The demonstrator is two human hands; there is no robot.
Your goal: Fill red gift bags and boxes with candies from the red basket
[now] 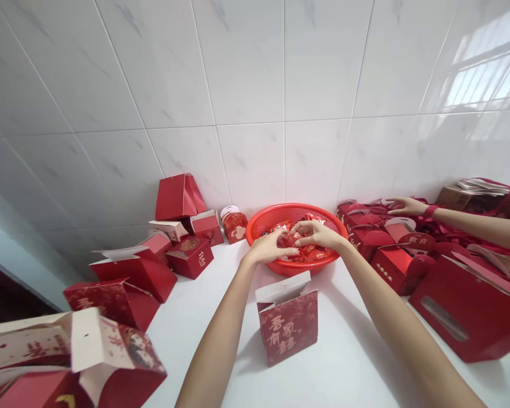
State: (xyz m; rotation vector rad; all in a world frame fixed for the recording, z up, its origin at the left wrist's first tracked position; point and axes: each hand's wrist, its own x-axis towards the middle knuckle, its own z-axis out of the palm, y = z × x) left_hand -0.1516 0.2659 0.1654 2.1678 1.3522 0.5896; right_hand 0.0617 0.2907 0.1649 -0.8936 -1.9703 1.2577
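Note:
Both hands reach into a red plastic colander basket (266,264) of shiny red wrapped candies (310,253). My left hand (267,247) is in its left half, thumb and fingers curved around red candies. From the right, my right hand (318,233) comes in with its fingers bent over candies near my left fingertips. Its fingertips are partly hidden among the wrappers. Between my forearms, nearer to me, an upright dark red gift box (289,331) with gold characters stands with its white top flaps open.
Several red gift boxes (140,272) line the left side. More small red boxes (395,263) crowd the right, beside a larger red box with a slot (471,311). Another person's hand (408,207) reaches over them. A tiled wall (255,153) rises behind the white table (212,306).

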